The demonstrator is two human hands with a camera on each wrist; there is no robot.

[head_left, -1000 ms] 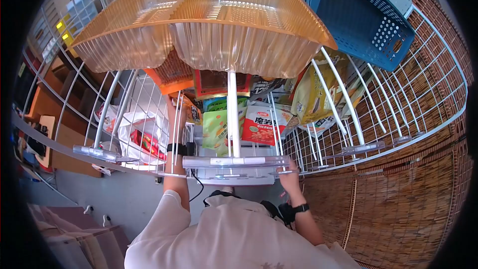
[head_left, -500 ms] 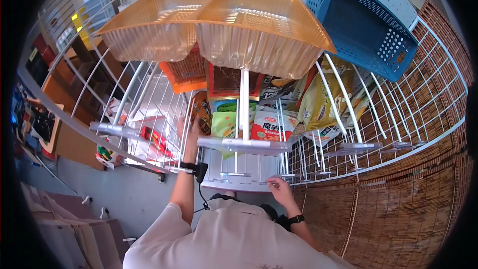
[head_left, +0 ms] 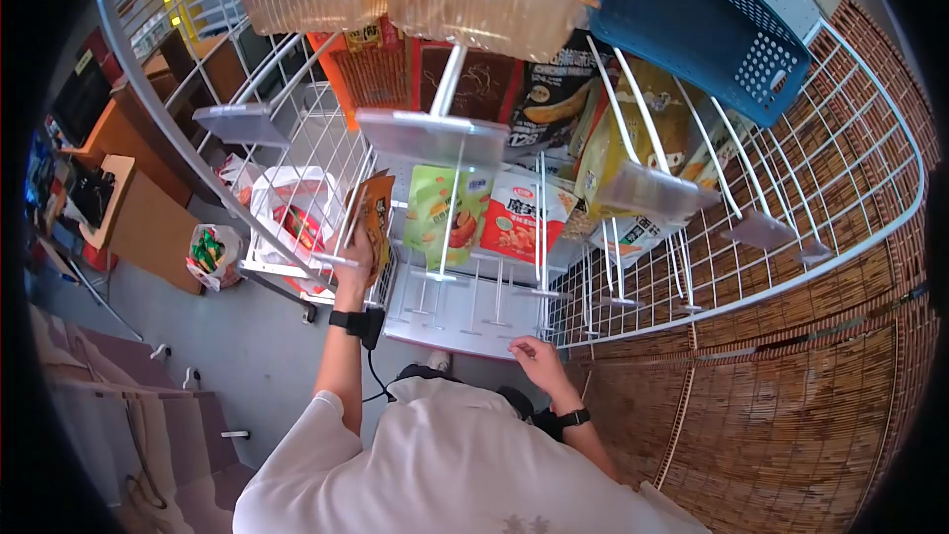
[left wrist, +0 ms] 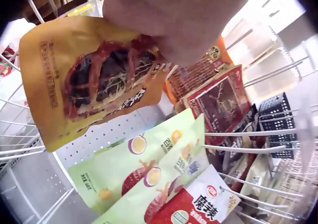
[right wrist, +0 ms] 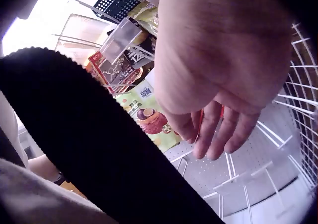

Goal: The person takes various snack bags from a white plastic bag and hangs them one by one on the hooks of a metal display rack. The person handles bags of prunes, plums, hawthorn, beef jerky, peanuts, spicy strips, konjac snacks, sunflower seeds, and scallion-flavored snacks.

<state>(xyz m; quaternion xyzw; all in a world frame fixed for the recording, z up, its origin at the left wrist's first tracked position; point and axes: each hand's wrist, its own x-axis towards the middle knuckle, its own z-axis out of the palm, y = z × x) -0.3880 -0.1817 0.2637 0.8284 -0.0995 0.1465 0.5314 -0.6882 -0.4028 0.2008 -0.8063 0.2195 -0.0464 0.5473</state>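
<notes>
My left hand (head_left: 356,259) grips an orange-brown snack packet (left wrist: 94,80) by its edge, at the left side of the rack. Dark pieces of food in red sauce are printed on the packet's front. In the left wrist view it hangs beside the green fruit snack pouches (left wrist: 144,169). A red and white snack pouch (head_left: 522,222) hangs to the right of the green ones. Low in front of the rack is my right hand (head_left: 540,364), its fingers loosely bent and nothing held. The right wrist view shows these fingers (right wrist: 218,134) near the white hooks.
Above hang an amber plastic tray (head_left: 474,10) and a blue perforated basket (head_left: 692,30). Long white hooks with clear tag holders (head_left: 435,138) jut toward me. Wire grids (head_left: 791,218) flank the rack, with a woven screen (head_left: 771,415) at right. White bags (head_left: 297,198) stand at left.
My left hand has drawn the orange-brown packet out from the hooks, toward me and down. My right hand has moved off the rack's front edge, slightly left. The view has shifted.
</notes>
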